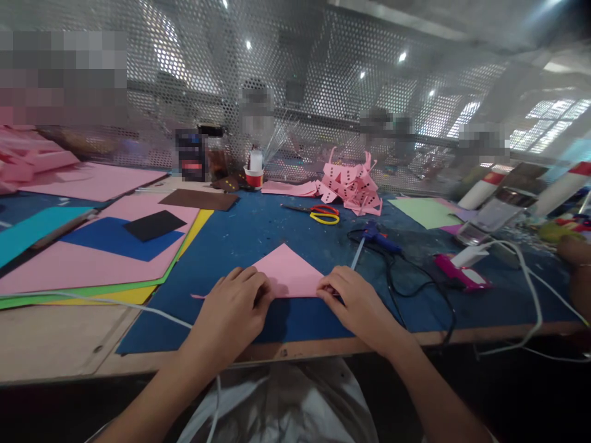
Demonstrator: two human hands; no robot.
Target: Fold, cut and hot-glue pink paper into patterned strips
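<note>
A pink sheet of paper [292, 274] lies on the blue mat, its visible part a triangle with the point facing away from me and a straight edge towards me. My left hand [240, 298] covers the left corner, its fingers curled and closed on the paper. At the right corner my right hand [351, 295] pinches the paper between thumb and fingers. A thin pink strip [198, 296] sticks out to the left of my left hand. Just beyond my right hand lies a blue glue gun [376, 237] with a glue stick, its black cord curving towards the table edge.
Scissors [318, 212] with red and yellow handles lie beyond the paper. Pink cut-outs [348, 187] are heaped behind them. Coloured sheets [115, 264] are stacked at left. At right are a pink device [462, 272], a glass jar [498, 215], white cables and another person's hand [577, 252].
</note>
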